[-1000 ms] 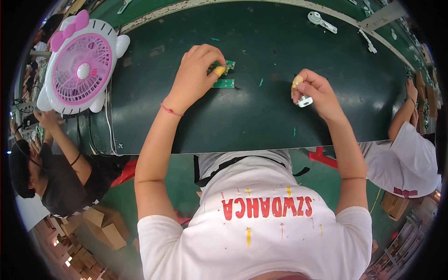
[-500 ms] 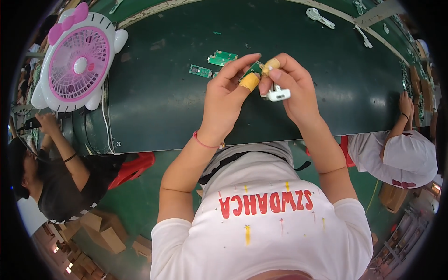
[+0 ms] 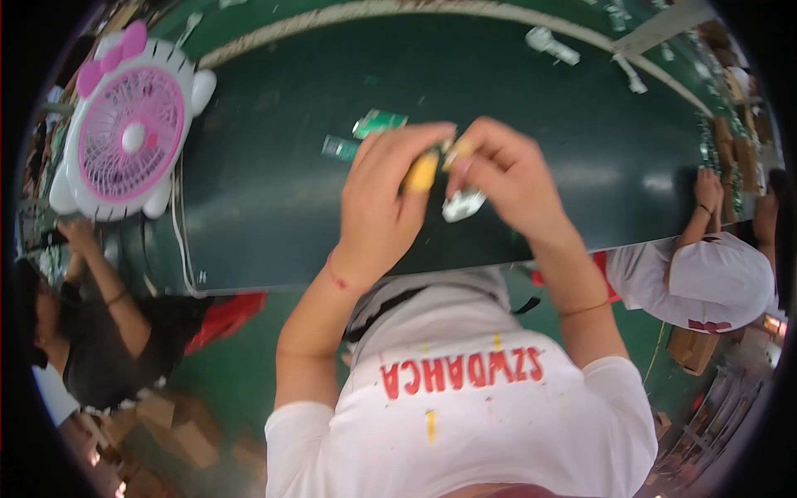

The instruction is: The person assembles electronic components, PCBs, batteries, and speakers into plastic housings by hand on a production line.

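My left hand (image 3: 378,195) is closed above the work surface, a yellow finger cover on its thumb. The green circuit board it gripped a moment ago is now hidden by fingers and blur. Close beside it, my right hand (image 3: 516,178) is closed in a pinch, with yellowish covers at the fingertips. A small white plastic part (image 3: 463,205) hangs just under the right fingertips, apart from the table. Beyond the left hand lie green circuit boards (image 3: 380,121) and a smaller narrow board (image 3: 339,148), partly covered by that hand.
A white and pink fan (image 3: 133,137) stands at the left, its white cable (image 3: 180,236) running down the dark green table (image 3: 274,207). White plastic pieces (image 3: 552,46) lie at the far right. Co-workers sit on both sides, one in black (image 3: 124,340) and one in white (image 3: 721,280).
The whole view has shifted slightly and blurred. My hands have drawn a little apart at the fingertips, and the white part has turned and tilted beneath the right fingers.
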`<state>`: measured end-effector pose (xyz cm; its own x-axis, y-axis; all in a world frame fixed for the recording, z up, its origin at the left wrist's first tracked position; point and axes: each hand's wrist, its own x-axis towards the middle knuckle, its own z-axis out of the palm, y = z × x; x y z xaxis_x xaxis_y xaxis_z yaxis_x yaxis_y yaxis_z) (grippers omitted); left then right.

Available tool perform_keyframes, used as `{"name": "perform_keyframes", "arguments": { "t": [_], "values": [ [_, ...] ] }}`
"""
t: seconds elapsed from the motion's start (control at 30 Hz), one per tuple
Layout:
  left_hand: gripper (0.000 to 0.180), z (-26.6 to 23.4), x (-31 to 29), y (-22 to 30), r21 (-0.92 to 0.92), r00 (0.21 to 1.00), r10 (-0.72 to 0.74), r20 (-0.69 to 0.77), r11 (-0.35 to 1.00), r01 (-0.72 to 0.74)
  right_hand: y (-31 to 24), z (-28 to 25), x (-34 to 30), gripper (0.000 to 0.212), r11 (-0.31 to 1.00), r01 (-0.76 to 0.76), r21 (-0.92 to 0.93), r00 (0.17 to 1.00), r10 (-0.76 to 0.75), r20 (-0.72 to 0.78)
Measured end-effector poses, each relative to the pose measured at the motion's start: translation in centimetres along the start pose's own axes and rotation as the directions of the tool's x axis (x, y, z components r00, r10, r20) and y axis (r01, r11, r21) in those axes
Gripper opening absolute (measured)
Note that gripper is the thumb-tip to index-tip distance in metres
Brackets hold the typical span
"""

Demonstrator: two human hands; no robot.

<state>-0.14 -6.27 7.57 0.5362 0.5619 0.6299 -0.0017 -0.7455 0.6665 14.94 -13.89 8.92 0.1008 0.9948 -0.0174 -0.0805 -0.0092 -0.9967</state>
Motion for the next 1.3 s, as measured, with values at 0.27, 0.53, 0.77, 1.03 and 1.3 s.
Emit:
{"name": "perform_keyframes", "arguments": {
  "t": [0.27,0.53,0.77,1.03,1.3],
  "values": [
    [0.038,-1.1,-2.3,0.8,-0.001,0.977,-0.073,0.199,0.997,0.074,3.5,-0.5,-0.1,0.010,0.865,-0.374,0.333,0.908,0.269,0.323],
    [0.031,-0.3,-3.2,-0.2,-0.445,0.729,-0.604,0.322,0.583,0.680,3.2,0.4,-0.7,0.009,0.683,0.348,-0.642,0.929,-0.341,0.141],
    [0.029,1.0,-0.7,0.9,-0.157,0.983,-0.179,-0.045,0.973,0.170,-0.4,0.2,-1.0,0.013,0.997,-0.012,0.071,0.999,0.009,0.039],
    [0.036,1.5,-1.5,0.7,-0.132,0.994,-0.078,-0.071,0.989,0.068,0.0,0.5,-1.2,0.017,0.985,-0.031,0.167,0.996,0.016,0.090],
    [0.039,1.4,-0.8,0.1,0.015,0.992,0.081,-0.093,0.997,-0.080,0.1,0.4,-0.4,0.020,0.864,-0.171,0.474,0.977,0.084,0.198]
  ]
}}
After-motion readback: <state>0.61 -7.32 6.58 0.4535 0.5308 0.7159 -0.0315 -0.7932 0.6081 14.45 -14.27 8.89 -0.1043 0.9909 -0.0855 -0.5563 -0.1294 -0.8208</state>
